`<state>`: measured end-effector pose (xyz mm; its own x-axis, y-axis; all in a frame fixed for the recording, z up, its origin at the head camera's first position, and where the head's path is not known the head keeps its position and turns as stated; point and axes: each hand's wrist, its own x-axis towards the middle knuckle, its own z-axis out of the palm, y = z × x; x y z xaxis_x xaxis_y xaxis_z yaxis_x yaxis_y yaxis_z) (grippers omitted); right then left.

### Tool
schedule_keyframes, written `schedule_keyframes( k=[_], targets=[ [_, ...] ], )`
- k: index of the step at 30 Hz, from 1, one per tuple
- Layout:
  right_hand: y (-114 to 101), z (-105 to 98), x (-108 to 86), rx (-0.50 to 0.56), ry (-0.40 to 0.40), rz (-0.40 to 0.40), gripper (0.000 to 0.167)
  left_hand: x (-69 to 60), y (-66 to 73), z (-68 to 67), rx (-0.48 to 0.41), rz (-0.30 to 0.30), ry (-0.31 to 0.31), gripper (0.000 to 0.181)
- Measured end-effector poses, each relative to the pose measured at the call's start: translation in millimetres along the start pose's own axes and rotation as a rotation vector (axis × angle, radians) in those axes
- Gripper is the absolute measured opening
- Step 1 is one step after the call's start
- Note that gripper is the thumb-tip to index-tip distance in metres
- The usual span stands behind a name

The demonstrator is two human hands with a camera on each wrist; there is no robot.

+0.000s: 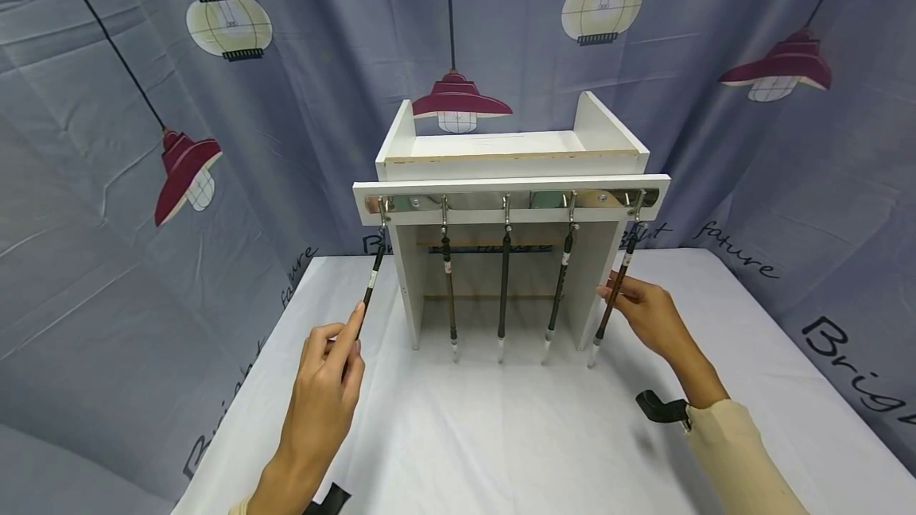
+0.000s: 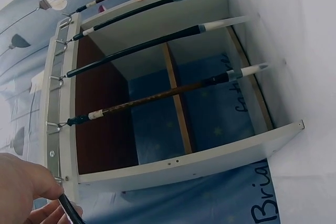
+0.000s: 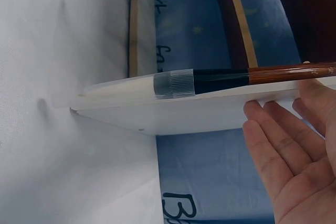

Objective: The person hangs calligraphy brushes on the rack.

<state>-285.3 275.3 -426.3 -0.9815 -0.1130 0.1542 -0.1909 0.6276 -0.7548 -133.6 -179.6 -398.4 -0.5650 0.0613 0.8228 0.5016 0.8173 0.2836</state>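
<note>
My left hand [image 1: 325, 396] pinches the leftmost writing brush [image 1: 369, 290] near its middle. A hook on the rack's front rail [image 1: 458, 217] is at the brush's top. My right hand [image 1: 647, 312] is at the rack's right side panel [image 3: 199, 108], fingertips against its outer face and thumb over its front edge. Just in front of that thumb hangs a reddish-brown brush [image 3: 289, 74] with a clear sleeve over its pale tip. Between the hands, more brushes hang tip down: a brown one [image 1: 450, 292], a black one [image 1: 504, 284] and a dark one [image 1: 561, 284].
The white rack [image 1: 511, 167] has a tray-like top and stands on a white cloth-covered table [image 1: 458, 435]. Behind it and along the sides hangs a blue-grey curtain [image 1: 315, 125] printed with lamps and lettering. Black straps [image 1: 661, 408] show at both wrists.
</note>
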Motion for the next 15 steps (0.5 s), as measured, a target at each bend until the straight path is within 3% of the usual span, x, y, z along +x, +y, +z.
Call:
schedule_keyframes(
  k=[15],
  targets=[
    [-0.3, 0.1, 0.9, 0.001, 0.001, -0.001, 0.066, 0.0, -3.2, -1.0, 0.009, -0.017, -0.015, 0.065]
  ],
)
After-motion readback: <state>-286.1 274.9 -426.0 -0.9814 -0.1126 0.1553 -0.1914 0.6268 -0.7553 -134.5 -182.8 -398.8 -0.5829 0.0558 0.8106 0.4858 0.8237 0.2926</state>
